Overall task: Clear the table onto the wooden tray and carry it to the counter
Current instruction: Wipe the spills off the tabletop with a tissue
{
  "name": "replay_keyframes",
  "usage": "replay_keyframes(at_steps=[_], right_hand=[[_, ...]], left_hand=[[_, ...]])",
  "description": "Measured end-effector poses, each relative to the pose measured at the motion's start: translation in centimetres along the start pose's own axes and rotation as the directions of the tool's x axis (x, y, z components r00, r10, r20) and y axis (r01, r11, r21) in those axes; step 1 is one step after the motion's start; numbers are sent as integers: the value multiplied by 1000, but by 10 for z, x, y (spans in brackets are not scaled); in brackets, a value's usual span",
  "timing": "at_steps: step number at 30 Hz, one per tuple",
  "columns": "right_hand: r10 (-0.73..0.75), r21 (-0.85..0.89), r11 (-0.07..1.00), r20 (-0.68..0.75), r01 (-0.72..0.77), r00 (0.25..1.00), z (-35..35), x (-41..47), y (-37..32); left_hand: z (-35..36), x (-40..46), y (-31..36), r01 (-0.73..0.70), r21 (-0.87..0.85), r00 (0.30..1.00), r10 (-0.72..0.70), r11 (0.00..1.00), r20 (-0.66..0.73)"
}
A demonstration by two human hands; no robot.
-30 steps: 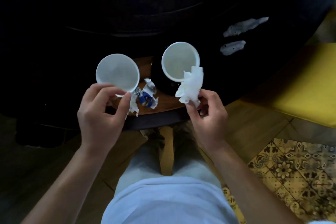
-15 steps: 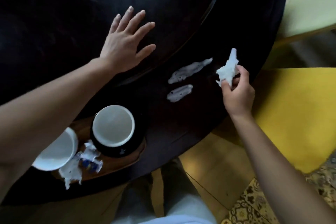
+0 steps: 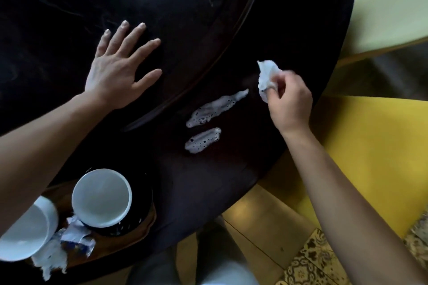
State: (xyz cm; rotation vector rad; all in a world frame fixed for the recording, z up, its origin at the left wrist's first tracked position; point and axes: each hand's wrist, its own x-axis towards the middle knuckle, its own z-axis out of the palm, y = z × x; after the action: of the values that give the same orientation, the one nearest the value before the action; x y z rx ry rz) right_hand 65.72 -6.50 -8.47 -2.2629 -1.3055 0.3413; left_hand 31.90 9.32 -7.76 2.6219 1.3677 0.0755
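My right hand pinches a crumpled white napkin just above the dark round table, right beside two foamy white spills. My left hand lies flat on the tabletop with its fingers spread. At the lower left the wooden tray carries a white cup on a black saucer, a second white cup partly under my left forearm, and crumpled wrappers.
A yellow seat stands to the right of the table, a pale yellow one behind it. Wooden floor and a patterned tile strip lie below. My legs are under the table's near edge.
My right hand has brought the napkin from the tray to the spills and lowered it toward the table. My left hand left the cup and spread flat on the tabletop.
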Motion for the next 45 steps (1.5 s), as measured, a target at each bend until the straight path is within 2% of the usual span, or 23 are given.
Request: replay_keyframes(at_steps=[5, 9, 17, 22, 26, 34, 37, 42, 45], right_hand=[[87, -77, 994, 54, -83, 995, 21, 32, -16], [-32, -109, 993, 129, 46, 991, 32, -15, -35], [-113, -60, 989, 268, 134, 957, 18, -91, -44], [-29, -71, 997, 52, 32, 998, 9, -14, -49], [-12, -119, 992, 136, 28, 991, 32, 23, -64], [-144, -146, 973, 215, 178, 966, 40, -86, -66], [-168, -109, 974, 251, 200, 953, 32, -95, -62], [-128, -118, 984, 70, 136, 989, 33, -28, -65], [-149, -174, 970, 126, 169, 981, 44, -6, -73]], left_hand=[[-1, 0, 1, 2, -14, 1000, -2, 1000, -1], [-1, 0, 0, -4, -19, 1000, 4, 1000, -2], [-1, 0, -3, -17, -20, 1000, 17, 1000, -5], [0, -1, -4, -13, -16, 1000, 13, 1000, -4], [0, 1, -2, -7, -15, 1000, 7, 1000, -2], [2, 2, -4, -7, -19, 1000, 7, 1000, -5], [1, 3, -2, -5, -13, 1000, 5, 1000, -8], [1, 4, -1, 1, -12, 1000, -1, 1000, -10], [1, 5, 0, 1, -15, 1000, -1, 1000, -8]])
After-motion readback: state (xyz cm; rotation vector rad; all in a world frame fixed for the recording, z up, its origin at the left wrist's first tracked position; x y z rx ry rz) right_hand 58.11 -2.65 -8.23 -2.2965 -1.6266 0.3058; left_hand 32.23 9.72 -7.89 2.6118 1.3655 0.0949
